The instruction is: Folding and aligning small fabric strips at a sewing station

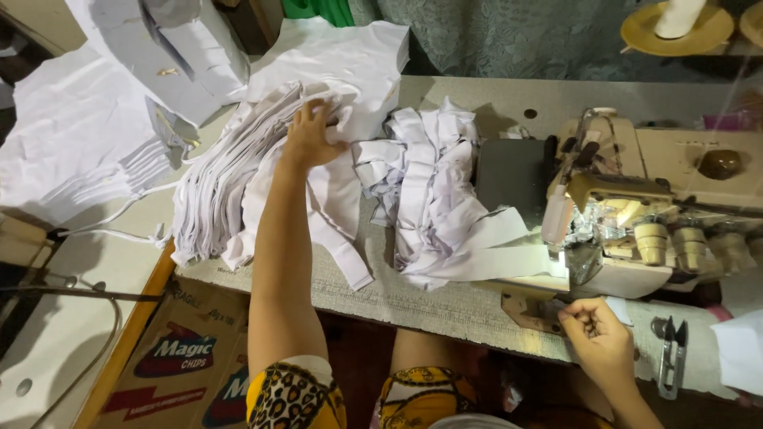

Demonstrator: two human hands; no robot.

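Cluttered counter (445, 306) held my work: my left hand (308, 135) lay open on stacked white pieces (230, 171), right hand (598, 340) curled, seemingly empty, below the overlock machine (636, 214). Tugging carelessly could topple the stack.

A grey worktop (445, 306) carries a stack of white fabric pieces (230, 183), a heap of white strips (429, 191), a cream sewing machine (644, 214) and small thread snips (672, 353) near its front edge.
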